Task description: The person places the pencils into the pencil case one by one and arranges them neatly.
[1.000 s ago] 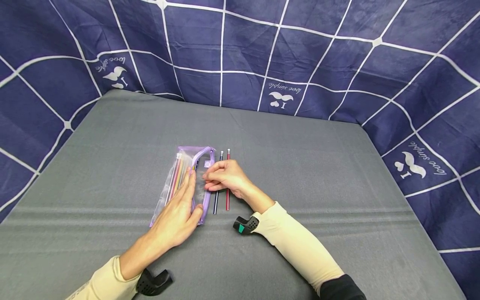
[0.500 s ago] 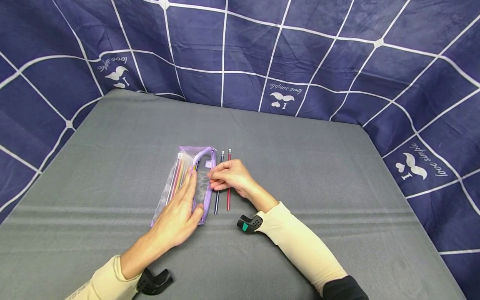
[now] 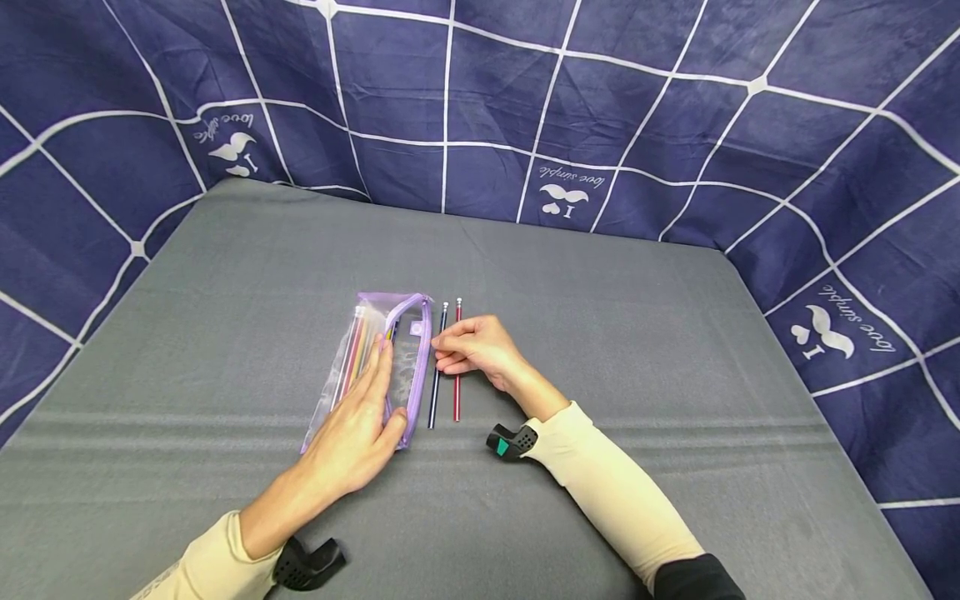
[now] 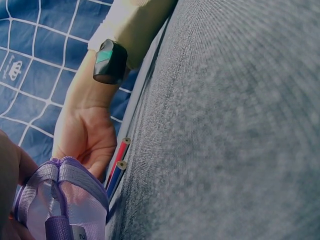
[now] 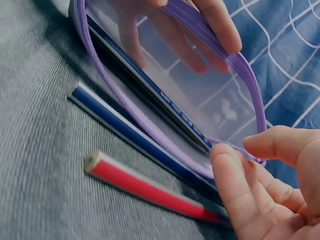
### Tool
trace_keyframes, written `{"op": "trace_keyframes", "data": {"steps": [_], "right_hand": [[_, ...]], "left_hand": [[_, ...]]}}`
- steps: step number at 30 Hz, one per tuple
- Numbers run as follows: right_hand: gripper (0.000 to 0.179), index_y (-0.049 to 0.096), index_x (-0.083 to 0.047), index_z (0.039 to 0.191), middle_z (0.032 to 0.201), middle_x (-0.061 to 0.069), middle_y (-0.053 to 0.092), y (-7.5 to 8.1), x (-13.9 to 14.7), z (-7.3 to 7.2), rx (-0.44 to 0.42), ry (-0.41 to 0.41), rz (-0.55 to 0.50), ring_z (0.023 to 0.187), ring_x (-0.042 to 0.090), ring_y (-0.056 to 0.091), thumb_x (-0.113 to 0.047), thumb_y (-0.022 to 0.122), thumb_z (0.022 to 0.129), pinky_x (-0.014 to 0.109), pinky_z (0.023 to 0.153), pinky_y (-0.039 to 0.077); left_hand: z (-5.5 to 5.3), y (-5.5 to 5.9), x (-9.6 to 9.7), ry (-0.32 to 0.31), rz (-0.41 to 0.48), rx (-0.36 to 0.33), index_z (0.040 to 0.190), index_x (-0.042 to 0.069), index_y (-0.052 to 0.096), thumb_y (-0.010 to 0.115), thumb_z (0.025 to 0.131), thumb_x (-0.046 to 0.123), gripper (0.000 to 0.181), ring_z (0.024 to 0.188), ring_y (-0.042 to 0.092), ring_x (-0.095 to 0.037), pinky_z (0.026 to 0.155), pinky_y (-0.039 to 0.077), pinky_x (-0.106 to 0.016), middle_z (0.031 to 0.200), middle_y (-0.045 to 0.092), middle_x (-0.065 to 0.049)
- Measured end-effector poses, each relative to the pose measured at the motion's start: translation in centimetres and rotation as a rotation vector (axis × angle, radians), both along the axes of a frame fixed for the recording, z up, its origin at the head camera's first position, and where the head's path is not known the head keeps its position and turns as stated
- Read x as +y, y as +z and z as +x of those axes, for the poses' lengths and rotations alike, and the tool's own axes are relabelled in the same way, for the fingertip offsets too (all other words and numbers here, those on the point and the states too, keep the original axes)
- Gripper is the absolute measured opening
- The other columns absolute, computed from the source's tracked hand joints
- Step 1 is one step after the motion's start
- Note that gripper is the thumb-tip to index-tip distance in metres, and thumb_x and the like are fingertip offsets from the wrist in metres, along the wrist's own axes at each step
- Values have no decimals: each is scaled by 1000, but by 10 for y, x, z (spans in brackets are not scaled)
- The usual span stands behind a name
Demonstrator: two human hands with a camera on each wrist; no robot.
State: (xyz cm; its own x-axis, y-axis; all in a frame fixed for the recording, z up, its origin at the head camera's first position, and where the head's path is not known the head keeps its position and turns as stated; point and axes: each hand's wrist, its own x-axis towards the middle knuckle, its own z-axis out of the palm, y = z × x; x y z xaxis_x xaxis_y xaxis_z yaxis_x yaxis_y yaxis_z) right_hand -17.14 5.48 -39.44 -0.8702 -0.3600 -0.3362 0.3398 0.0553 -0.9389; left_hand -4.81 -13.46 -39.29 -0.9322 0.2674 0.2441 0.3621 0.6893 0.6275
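A clear pencil case (image 3: 422,375) with purple zip edging lies with its zip open. Through its left side show several coloured pencils (image 3: 351,354). My left hand (image 3: 348,442) holds the case's left zip edge; in the right wrist view one finger (image 5: 220,27) lies inside the rim and others show behind the clear wall. A dark blue pencil (image 5: 165,97) lies inside the opening. To the right of the case lie a blue pencil (image 3: 433,404) and a red pencil (image 3: 457,404). My right hand (image 3: 483,354) is above them, thumb and index fingertips slightly apart, holding nothing.
The grey cloth-covered table (image 3: 600,350) extends around the case. A blue curtain (image 3: 495,100) with white lines hangs behind and at both sides. Each wrist carries a black camera (image 3: 513,442).
My right hand has drawn back rightward from the case's opening to above the blue and red pencils. The left hand and the case have stayed in place.
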Motion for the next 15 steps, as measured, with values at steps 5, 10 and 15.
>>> {"op": "trace_keyframes", "data": {"steps": [5, 10, 15], "right_hand": [[15, 67, 14, 98, 67, 9, 67, 0, 7, -2, 8, -12, 1, 56, 14, 67, 6, 66, 86, 24, 54, 57], [14, 67, 14, 98, 68, 9, 67, 0, 15, -5, 15, -41, 14, 56, 14, 68, 7, 66, 86, 25, 56, 58], [14, 68, 14, 97, 68, 10, 68, -1, 23, -9, 30, -72, 44, 57, 15, 68, 6, 67, 86, 26, 56, 58]], "left_hand": [[0, 0, 0, 3, 3, -6, 154, -9, 11, 58, 91, 9, 81, 148, 16, -35, 119, 16, -45, 162, 7, -24], [0, 0, 0, 4, 2, -2, 153, -10, 12, 58, 90, 9, 81, 148, 16, -35, 119, 16, -44, 162, 8, -24], [0, 0, 0, 3, 3, 8, 153, -11, 13, 59, 90, 9, 81, 147, 17, -36, 119, 16, -43, 161, 9, -25]]}}
